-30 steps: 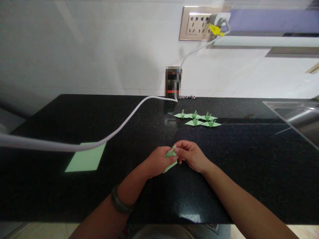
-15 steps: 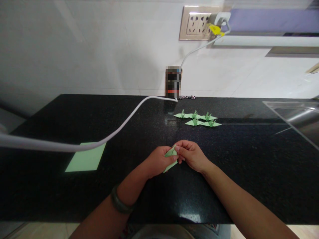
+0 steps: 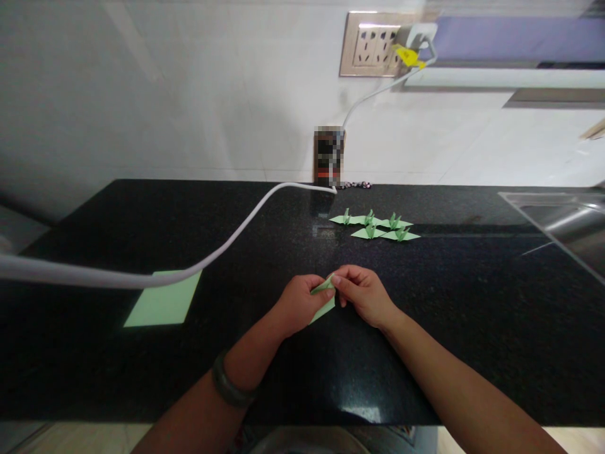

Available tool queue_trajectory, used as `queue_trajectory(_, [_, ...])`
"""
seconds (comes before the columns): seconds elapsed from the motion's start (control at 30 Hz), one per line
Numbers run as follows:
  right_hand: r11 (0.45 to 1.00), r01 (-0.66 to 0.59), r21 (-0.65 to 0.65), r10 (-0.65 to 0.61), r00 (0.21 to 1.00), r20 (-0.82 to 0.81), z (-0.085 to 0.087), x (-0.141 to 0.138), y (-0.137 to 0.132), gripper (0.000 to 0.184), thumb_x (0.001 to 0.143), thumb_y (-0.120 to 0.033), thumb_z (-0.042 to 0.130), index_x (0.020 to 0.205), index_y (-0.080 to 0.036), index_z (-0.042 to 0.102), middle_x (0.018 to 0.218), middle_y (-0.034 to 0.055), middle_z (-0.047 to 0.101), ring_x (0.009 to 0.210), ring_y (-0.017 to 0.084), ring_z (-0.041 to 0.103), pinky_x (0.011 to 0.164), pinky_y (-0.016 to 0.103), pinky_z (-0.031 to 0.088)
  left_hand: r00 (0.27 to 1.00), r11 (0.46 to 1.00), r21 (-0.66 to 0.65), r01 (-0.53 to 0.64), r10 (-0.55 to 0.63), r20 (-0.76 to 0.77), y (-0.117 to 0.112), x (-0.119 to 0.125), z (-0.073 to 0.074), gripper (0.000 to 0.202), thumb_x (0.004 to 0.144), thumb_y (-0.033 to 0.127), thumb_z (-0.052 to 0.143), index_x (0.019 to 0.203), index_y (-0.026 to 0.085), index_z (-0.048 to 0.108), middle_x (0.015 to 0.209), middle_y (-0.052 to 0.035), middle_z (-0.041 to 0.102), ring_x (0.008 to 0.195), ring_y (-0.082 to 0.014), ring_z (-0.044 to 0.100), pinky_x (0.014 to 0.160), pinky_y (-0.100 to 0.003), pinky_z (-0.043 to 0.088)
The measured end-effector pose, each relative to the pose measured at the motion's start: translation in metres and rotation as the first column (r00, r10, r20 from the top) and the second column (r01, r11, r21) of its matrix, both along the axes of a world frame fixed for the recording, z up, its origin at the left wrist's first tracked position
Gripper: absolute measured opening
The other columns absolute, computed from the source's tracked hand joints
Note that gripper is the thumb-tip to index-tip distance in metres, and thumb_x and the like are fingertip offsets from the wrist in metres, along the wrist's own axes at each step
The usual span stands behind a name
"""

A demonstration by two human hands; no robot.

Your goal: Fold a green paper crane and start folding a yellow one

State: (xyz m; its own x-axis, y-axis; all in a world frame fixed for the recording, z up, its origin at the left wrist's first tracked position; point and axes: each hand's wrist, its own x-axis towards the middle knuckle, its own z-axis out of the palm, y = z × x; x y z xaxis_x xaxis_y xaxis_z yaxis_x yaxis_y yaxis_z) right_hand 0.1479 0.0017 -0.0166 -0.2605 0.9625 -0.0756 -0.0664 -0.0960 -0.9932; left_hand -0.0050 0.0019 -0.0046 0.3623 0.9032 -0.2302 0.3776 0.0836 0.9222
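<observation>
A partly folded piece of light green origami paper (image 3: 324, 310) is held between both hands above the black counter. My left hand (image 3: 300, 306) is closed on it, the thumb lying across its face. At the paper's upper right corner, my right hand (image 3: 362, 291) pinches the edge between thumb and fingers. The fingers behind the paper are partly hidden. Beyond the hands, several folded green paper cranes (image 3: 371, 232) stand in two rows. Flat on the counter to the left lies a green paper sheet (image 3: 163, 302).
A white cable (image 3: 227, 244) sweeps across the left side, passing in front of the sheet's top edge. Against the wall leans a phone-like device (image 3: 329, 154), its screen blurred, with a beaded strap beside it. A metal sink (image 3: 567, 221) borders the right; a wall socket (image 3: 371, 47) is above.
My left thumb has moved slightly up along the folded paper, and the paper has tilted a little. Both hands keep their grip; the cranes and the sheet stay where they were.
</observation>
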Motion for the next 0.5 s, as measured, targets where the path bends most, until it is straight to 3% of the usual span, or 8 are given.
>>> queue_trajectory(0.2, [0.999,0.048,0.011,-0.048,0.999,0.007,0.0009,-0.0003,-0.0001,0.02,0.074,-0.034,0.056,0.075,-0.014,0.06,0.06,-0.0007,0.055,0.043,0.006,0.042,0.04,0.019,0.033,0.991,0.996,-0.088,-0.007,0.019,0.134,-0.0004,0.0018,-0.0011,0.024,0.07,0.033,0.053,0.079,0.012,0.059,0.063,0.0009,0.053,0.053,-0.0083,0.044,0.046,-0.018,0.035])
queue_trajectory(0.33, [0.995,0.103,-0.002,-0.103,0.995,-0.015,0.0002,0.0001,0.0015,0.02,0.073,-0.034,0.057,0.077,-0.014,0.059,0.058,-0.0008,0.055,0.043,0.006,0.043,0.039,0.019,0.034,0.965,0.978,-0.205,-0.047,0.098,0.244,-0.0007,0.0041,0.0016,0.025,0.068,0.03,0.056,0.085,0.013,0.055,0.067,-0.0002,0.054,0.053,-0.009,0.048,0.045,-0.02,0.041])
queue_trajectory(0.5, [0.998,0.034,-0.049,-0.035,0.999,-0.021,-0.0002,-0.0009,0.0014,0.021,0.068,-0.034,0.061,0.076,-0.014,0.06,0.061,-0.0005,0.056,0.045,0.006,0.045,0.039,0.018,0.036,0.955,0.962,-0.268,-0.058,0.132,0.267,0.0005,0.0039,0.0021,0.022,0.069,0.032,0.054,0.078,0.011,0.054,0.064,-0.0012,0.055,0.049,-0.0079,0.048,0.041,-0.019,0.042])
